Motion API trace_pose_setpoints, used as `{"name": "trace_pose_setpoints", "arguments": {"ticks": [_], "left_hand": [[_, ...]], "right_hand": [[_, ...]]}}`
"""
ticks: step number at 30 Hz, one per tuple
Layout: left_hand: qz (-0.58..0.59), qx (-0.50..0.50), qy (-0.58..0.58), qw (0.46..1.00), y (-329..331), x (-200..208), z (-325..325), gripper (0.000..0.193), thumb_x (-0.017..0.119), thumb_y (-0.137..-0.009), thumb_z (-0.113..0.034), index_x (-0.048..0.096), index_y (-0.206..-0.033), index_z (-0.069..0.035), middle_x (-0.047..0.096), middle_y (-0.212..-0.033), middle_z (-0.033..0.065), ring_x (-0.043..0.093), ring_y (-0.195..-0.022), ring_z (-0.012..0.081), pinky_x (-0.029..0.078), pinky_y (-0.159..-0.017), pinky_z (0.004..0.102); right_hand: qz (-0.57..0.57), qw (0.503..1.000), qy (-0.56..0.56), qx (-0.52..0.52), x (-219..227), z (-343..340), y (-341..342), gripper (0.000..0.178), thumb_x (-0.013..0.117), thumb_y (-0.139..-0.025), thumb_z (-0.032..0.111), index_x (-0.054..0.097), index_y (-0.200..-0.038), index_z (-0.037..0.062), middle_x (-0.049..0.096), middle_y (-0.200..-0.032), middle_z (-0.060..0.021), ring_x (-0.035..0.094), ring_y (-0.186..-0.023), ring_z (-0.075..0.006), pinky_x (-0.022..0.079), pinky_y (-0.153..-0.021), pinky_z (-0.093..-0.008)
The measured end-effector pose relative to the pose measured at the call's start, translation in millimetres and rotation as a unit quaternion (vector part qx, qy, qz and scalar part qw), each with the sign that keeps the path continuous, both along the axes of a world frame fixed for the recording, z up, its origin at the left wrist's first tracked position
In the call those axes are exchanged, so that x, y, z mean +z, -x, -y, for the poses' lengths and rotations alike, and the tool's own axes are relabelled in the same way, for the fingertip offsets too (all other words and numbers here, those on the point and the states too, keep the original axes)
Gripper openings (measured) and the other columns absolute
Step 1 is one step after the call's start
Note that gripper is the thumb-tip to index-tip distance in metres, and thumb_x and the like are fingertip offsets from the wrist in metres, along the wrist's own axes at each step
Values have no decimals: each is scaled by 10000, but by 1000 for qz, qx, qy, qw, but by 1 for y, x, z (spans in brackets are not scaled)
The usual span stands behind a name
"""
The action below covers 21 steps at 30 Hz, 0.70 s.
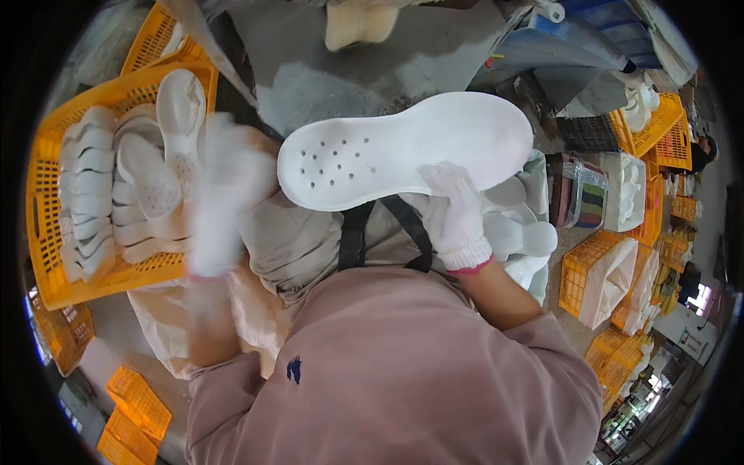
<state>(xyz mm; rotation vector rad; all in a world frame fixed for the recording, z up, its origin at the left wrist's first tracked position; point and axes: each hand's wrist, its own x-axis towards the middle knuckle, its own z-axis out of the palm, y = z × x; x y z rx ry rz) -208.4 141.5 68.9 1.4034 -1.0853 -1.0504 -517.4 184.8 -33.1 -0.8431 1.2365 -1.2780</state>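
Note:
A white insole (pixel 411 147) lies across the space in front of me, its perforated end pointing left and its wider plain end right. My right hand (pixel 452 211), in a white knitted glove, grips its near edge, with the thumb on the upper face. My left hand (pixel 231 190), gloved in white too, is smeared by motion beside the perforated end. Whether it touches the insole cannot be told, and its fingers are unclear. To its left, more white insoles (pixel 151 178) are stacked and loose in a yellow plastic crate (pixel 124 283).
Further white insoles (pixel 519 236) are piled beyond my right hand. A grey surface (pixel 310 85) stretches ahead, with a pale blurred piece (pixel 360 23) at its far side. Yellow crates (pixel 577 263) line the right, and others (pixel 136 407) stand on the floor at lower left.

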Motion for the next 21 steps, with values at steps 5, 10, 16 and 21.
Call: {"name": "trace_pose_setpoints", "arguments": {"ticks": [5,10,16,21], "left_hand": [[-169,-106,-119,973,56,-102,29,543,751,-944,-58,591,-1449,61,734,-1238,98,699,-1126,160,558,-986,299],[-297,-19,-113,948,120,-141,75,373,726,-981,-98,670,-1337,-3,761,-1212,90,728,-1063,228,584,-970,384],[-572,-16,-128,810,225,-102,108,351,736,-1009,-126,675,-1343,-36,723,-1271,57,694,-1147,209,551,-1026,378],[-595,-37,-155,788,221,-106,166,321,656,-1052,-202,661,-1343,-66,739,-1265,105,692,-1217,262,551,-1051,405]], "right_hand": [[-177,983,-36,-35,47,25,65,475,690,-971,64,603,-1421,-62,716,-1310,-166,706,-1183,-267,576,-1025,-396],[-221,974,-29,26,93,19,67,494,676,-975,87,584,-1428,-88,725,-1312,-159,694,-1193,-256,536,-1019,-363],[-495,859,47,-120,118,-3,19,561,737,-992,166,547,-1459,-81,668,-1361,-230,668,-1241,-303,524,-1041,-420],[-547,828,107,-59,121,55,16,452,706,-978,132,589,-1361,-77,734,-1080,-231,752,-971,-369,599,-816,-426]]}}
